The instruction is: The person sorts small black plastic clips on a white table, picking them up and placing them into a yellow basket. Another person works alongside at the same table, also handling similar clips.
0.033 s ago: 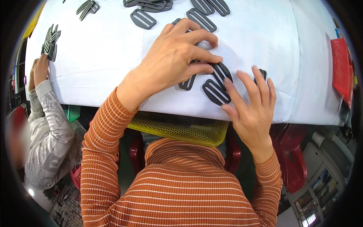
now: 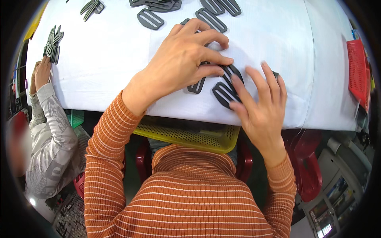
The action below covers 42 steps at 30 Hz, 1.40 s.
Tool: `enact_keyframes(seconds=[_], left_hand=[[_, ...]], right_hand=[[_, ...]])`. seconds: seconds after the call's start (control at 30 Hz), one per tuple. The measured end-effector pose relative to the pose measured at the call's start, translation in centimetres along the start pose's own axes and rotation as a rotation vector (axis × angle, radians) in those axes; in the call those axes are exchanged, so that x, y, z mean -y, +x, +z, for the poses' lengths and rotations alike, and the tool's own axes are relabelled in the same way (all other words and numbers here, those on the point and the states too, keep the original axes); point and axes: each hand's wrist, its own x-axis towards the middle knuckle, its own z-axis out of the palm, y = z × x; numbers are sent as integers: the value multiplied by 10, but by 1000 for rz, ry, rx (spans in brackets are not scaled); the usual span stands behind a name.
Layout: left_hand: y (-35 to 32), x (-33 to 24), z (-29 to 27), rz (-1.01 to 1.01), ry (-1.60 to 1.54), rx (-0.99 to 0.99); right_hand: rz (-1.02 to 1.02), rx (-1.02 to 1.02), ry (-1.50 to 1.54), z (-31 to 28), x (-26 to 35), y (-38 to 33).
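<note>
Dark, flat, two-slot strap sliders lie on the white-covered table. My left hand (image 2: 182,55) reaches in with its thumb and index finger pinched at the upper edge of one strap slider (image 2: 230,73). Its other fingers are curled over further sliders, which they partly hide. Just below the pinched piece lies a second slider (image 2: 224,95); the two overlap or touch. Over their right side is my right hand (image 2: 264,105), fingers spread, its index tip on or just above the pinched slider and its thumb at the lower one. Another slider (image 2: 196,85) shows beneath my left hand.
More sliders (image 2: 150,19) are scattered at the far side, with a small stack (image 2: 92,8) at far left. A co-worker's hands (image 2: 43,73) touch a pile (image 2: 53,45) at left. A yellow basket (image 2: 186,141) sits below the table edge; a red basket (image 2: 358,71) stands at right.
My right hand has shifted slightly up and left, its index finger and thumb now covering more of the two sliders. My left hand stays almost in place.
</note>
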Motion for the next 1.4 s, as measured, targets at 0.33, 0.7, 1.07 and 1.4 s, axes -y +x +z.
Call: enact_keyframes(seconds=[0.33, 0.7, 1.07, 1.4], left_hand=[[-6, 3, 4, -30, 55, -3], [0, 5, -3, 5, 36, -7], [17, 12, -13, -3, 32, 66], [13, 10, -14, 9, 61, 30]], right_hand=[[51, 68, -47, -13, 3, -21], [-71, 28, 39, 9, 6, 6], [-53, -28, 12, 6, 7, 17], [198, -229, 236, -47, -25, -19]])
